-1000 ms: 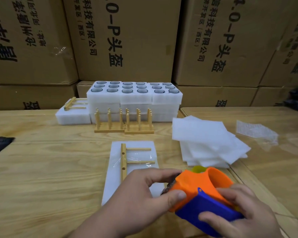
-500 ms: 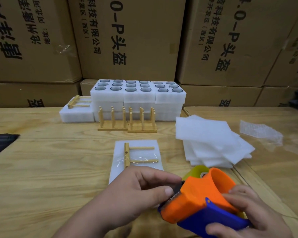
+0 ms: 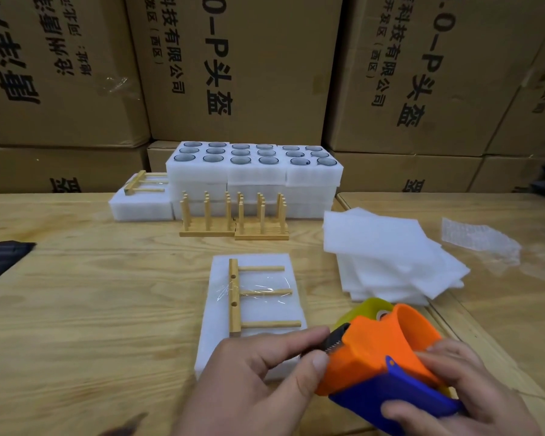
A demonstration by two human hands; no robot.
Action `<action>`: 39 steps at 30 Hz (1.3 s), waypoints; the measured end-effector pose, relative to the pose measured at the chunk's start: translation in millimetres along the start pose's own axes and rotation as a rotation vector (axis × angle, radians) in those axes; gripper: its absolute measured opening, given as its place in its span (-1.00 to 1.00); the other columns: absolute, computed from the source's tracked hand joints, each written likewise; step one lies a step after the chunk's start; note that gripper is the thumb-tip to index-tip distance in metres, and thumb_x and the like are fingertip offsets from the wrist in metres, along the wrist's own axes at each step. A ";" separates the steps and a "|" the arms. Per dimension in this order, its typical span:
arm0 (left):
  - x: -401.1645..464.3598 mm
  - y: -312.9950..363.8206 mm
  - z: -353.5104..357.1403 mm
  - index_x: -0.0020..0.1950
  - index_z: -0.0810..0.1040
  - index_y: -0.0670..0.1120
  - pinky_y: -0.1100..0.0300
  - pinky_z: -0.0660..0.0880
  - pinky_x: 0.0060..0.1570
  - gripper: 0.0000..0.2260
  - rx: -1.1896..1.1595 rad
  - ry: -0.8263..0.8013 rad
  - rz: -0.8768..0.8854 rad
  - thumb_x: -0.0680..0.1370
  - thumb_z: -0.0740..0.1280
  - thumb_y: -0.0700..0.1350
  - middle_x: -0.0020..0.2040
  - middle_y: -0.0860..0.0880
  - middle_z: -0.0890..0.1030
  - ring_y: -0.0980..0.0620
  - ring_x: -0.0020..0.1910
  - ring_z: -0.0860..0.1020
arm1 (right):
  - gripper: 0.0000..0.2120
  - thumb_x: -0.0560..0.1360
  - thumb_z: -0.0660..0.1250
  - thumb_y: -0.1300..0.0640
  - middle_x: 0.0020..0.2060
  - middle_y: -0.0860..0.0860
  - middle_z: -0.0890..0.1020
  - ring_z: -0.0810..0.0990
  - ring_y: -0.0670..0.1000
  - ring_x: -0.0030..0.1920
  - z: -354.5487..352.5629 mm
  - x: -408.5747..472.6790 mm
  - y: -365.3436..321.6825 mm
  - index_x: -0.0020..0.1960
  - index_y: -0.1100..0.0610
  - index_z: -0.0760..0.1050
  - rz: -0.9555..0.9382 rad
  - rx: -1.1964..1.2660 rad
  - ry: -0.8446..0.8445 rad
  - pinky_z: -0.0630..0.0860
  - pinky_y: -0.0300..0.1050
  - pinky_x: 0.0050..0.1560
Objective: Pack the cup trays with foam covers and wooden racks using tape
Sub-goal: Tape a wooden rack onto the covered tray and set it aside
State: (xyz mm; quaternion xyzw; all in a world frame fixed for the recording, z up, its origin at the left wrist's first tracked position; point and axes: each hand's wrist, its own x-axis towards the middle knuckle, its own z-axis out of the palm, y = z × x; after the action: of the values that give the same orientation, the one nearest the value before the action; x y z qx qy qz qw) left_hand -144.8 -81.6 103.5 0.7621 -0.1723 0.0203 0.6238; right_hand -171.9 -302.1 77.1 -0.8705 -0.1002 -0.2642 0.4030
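Table (image 3: 76, 309) is pale plywood; its far edge runs under a wall of stacked cardboard cartons (image 3: 239, 67). I see a seam to a second table (image 3: 501, 309) on the right, running from the far edge toward the near right corner.

Along the far edge, centre: stacked white foam cup trays (image 3: 254, 171) with glass cups in their wells. Just in front of them, two upright wooden racks (image 3: 233, 218) side by side. Left of the stack, a lower foam block (image 3: 140, 206) with a rack lying flat on top. A dark object (image 3: 4, 259) pokes in at the left edge.

Open wood lies left of centre, from the dark object to the middle. Right of centre, a loose pile of foam covers (image 3: 387, 256) straddles the seam; crumpled clear wrap (image 3: 482, 240) beyond it.

Mid-table, near me: a covered foam tray (image 3: 252, 313) with a wooden rack (image 3: 236, 300) laid flat on it, clear tape across its middle peg.

Near edge, right of that tray: right hand (image 3: 466, 391) wrapped around the blue handle of the orange tape dispenser (image 3: 387, 357), clamped on it. Left hand (image 3: 265, 379) pinches thumb and forefinger at the dispenser's serrated blade; I cannot tell whether tape is between them.
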 end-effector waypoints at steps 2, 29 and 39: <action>-3.8 2.1 2.7 0.02 0.54 0.59 0.47 0.43 0.18 -0.68 0.101 0.017 0.019 0.27 0.35 0.41 0.01 0.46 0.63 0.47 0.15 0.53 | -0.48 0.15 0.31 -0.65 -0.09 -0.39 0.58 0.53 -0.31 -0.01 -14.8 2.3 -9.0 0.05 -0.51 0.53 0.072 -0.074 0.050 0.38 -0.54 -0.02; 16.3 -49.7 -54.6 0.11 0.58 0.36 0.28 0.35 0.29 -0.74 0.296 0.462 -0.095 0.52 0.43 0.00 0.24 0.44 0.52 0.35 0.28 0.46 | -0.38 0.35 0.28 -0.32 0.07 0.18 0.61 0.55 0.27 0.10 -12.3 29.6 84.9 0.15 0.15 0.57 0.239 -0.619 0.344 0.42 0.18 0.15; 43.0 -88.4 -52.6 0.54 0.38 -0.01 0.16 0.24 0.41 -0.56 -0.139 0.386 -0.481 0.66 0.26 0.03 0.47 0.13 0.42 0.18 0.38 0.36 | -0.55 0.60 0.34 -0.04 0.44 -0.05 0.49 0.46 -0.03 0.43 109.7 70.7 45.4 0.47 -0.01 0.45 0.725 0.767 -0.204 0.30 0.08 0.52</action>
State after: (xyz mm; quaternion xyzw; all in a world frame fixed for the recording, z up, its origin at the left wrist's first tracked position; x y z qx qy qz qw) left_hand -69.2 -27.1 42.3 0.7188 0.1335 0.0044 0.6823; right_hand -53.3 -251.9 27.1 -0.6608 0.0788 0.0333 0.7457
